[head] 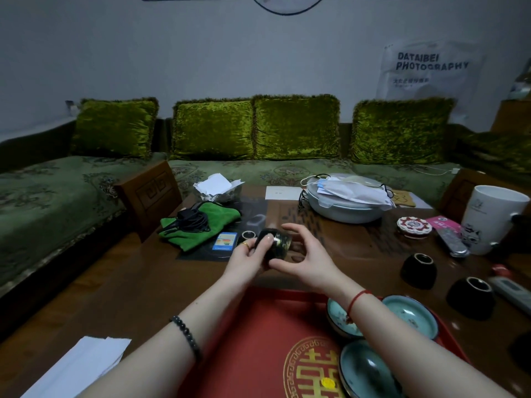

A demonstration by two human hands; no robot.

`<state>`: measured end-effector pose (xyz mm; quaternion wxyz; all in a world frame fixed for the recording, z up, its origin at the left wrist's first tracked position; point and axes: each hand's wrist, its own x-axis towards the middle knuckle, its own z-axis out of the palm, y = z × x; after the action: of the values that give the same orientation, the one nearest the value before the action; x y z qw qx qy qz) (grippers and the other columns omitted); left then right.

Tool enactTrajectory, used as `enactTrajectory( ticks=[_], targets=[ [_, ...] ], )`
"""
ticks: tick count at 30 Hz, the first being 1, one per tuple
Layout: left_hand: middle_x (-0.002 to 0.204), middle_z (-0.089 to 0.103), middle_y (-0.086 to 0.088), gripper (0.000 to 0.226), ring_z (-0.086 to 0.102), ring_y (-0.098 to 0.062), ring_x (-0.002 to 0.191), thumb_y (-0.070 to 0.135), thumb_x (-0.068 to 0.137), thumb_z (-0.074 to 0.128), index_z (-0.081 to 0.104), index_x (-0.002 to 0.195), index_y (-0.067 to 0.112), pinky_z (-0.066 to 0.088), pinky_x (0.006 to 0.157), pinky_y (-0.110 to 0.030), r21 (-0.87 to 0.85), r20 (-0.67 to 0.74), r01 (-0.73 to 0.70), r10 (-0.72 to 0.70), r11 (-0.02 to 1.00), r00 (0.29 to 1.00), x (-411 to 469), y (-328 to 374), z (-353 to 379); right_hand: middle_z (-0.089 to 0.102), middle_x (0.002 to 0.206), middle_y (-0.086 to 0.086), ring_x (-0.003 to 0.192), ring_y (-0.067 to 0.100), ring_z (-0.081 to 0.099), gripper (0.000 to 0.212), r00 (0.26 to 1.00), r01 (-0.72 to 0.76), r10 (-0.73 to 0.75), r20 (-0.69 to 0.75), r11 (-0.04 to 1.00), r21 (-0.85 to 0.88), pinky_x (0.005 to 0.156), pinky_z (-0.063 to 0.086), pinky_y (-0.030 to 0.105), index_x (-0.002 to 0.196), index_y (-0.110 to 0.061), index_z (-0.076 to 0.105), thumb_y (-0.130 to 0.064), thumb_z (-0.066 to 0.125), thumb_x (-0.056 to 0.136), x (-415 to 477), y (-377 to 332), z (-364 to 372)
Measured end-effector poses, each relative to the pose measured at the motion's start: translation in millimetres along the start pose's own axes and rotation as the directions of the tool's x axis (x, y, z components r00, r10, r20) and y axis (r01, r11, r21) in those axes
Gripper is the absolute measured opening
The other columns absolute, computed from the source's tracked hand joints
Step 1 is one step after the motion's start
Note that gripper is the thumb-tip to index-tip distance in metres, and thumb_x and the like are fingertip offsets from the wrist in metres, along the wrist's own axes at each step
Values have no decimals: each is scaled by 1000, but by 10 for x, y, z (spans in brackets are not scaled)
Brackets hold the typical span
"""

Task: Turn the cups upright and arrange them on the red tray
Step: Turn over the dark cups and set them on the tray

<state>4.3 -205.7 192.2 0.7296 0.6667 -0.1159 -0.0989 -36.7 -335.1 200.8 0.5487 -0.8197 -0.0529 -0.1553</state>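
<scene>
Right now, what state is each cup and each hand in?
Held black cup: tilted on its side, off the table.
Two black cups: upside down on the table.
Three teal cups: upright on the red tray.
Left hand: gripping the held cup.
Right hand: gripping it too.

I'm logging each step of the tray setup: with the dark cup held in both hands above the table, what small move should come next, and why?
Probably finish turning the dark cup mouth-up and lower it onto the bare left part of the red tray. Left hand and right hand hold it tilted on its side beyond the tray, whose right side already carries three upright celadon cups.
</scene>
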Motion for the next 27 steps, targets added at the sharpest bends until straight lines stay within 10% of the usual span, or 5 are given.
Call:
enactTrajectory(
  ticks=[4,11,22,27],
  targets=[
    [84,65,-11,23,62,-18,76,24,93,45,60,96,6,57,60,-21,-260,73,75,-58,963,996,-256,96,169,58,108,14,91,16,61,58,1000,-7,10,-23,992,128,82,52,18,110,-11,46,5,77,63,-195,-148,-153],
    [63,63,1,25,56,-3,51,18,93,46,53,113,4,44,43,-9,-67,86,39,-33,997,996,-508,77,190,63,103,3,91,10,60,53,999,-4,0,-48,996,-85,77,47,9,107,-14,55,-12,83,61,-437,-259,-388],
    [111,61,-10,33,59,-22,103,15,89,54,54,121,8,49,90,-32,156,76,57,-70,986,995,-674,-160,129,58,109,-4,101,14,54,70,997,-52,68,34,937,-346,84,43,24,116,-27,47,-32,83,56,-585,39,-274],
    [107,59,-3,35,54,-18,93,10,87,56,53,122,13,47,72,-22,230,82,71,-92,971,992,-679,-267,72,57,106,-4,101,14,54,70,994,-55,86,72,930,-364,82,41,22,114,-30,44,-33,83,56,-581,192,-176]
  ],
)
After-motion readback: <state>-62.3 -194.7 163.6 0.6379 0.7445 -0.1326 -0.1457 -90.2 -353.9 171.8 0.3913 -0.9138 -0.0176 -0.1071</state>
